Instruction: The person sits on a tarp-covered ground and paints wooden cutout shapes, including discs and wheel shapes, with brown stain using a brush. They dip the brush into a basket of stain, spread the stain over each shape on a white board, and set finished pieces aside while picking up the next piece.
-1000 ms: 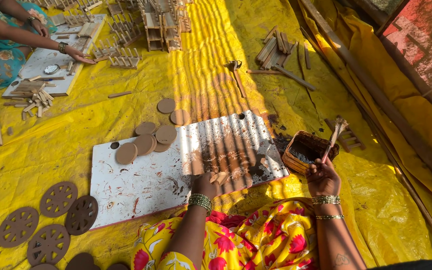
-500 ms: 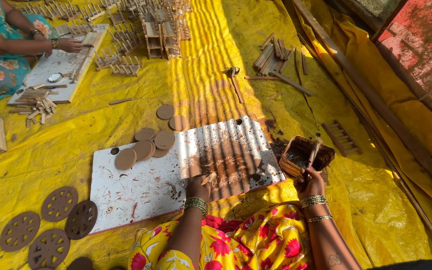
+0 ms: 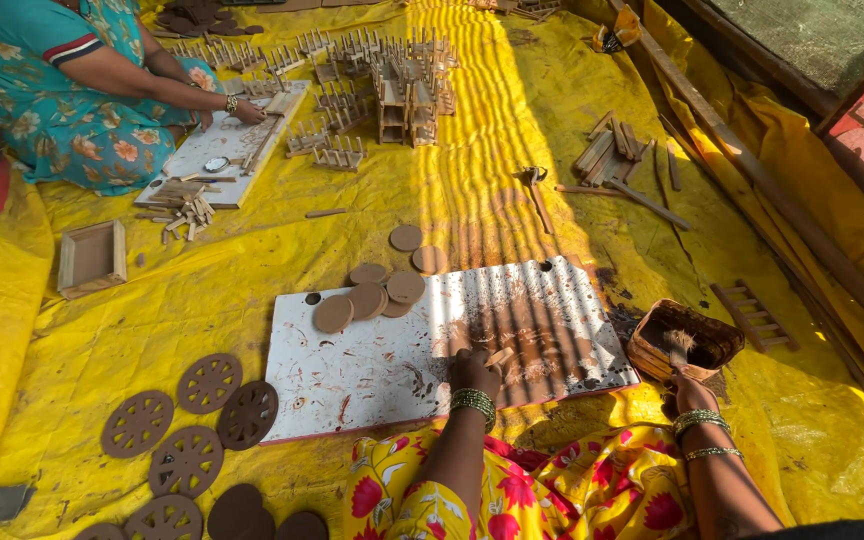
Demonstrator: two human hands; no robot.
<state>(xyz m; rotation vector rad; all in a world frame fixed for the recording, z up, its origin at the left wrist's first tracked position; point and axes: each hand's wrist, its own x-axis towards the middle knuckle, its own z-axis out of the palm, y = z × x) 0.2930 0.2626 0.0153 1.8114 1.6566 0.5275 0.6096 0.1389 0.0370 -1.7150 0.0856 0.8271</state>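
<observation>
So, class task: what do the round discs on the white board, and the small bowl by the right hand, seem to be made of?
The round discs look like thin cut wood or pressed board: flat, matt brown, clean edges. The small bowl looks like a coconut shell or woven basket, rough and brown, holding dark paste; which one is unclear. The right hand dips a brush in it.

From my remote station, the head view comes through bright and saturated under hard daylight falling from above and ahead. A broad sunlit band crosses the yellow tarpaulin (image 3: pixel 252 290), broken into fine parallel shadow stripes that ripple over the white work board (image 3: pixel 372 365), where the lit right half glares slightly. The left hand (image 3: pixel 474 372) and right hand (image 3: pixel 690 392) cast short, soft shadows. Focus holds sharp through the centre; I see wide-angle stretching at the corners, and the dark upper right and far left edges lose detail.
</observation>
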